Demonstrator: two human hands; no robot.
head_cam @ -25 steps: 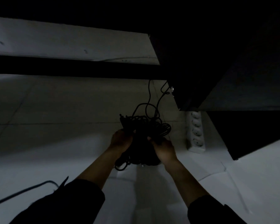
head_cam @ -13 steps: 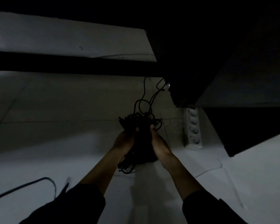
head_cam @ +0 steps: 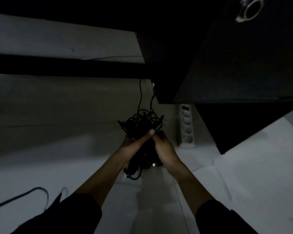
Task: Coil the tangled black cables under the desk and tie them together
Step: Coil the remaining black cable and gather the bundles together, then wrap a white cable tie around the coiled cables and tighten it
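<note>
The floor (head_cam: 41, 157) was pale and dimly lit, with a faint seam running across it. Above it, a dark desk (head_cam: 227, 56) filled the upper right, and a round metal fitting (head_cam: 249, 9) showed on its face near the top corner. A pale wall (head_cam: 57, 43) ran behind, crossed by a dark band. A white power strip (head_cam: 186, 127) lay on the floor just beside the desk's side panel, its round sockets facing up. A single loose cable (head_cam: 20, 196) curved over the floor at the lower left.

Both arms reached forward in dark sleeves. The left hand (head_cam: 134, 144) gripped the bundle of black cables (head_cam: 140, 124) around its middle, thumb laid across the top. The right hand (head_cam: 164, 149) was curled around the same bundle from the other side, its fingers meeting the left thumb.

The bundle was held above the floor, in front of the desk. Tangled loops fanned out above the hands, shorter ends hung below them, and two strands rose toward the desk's underside.
</note>
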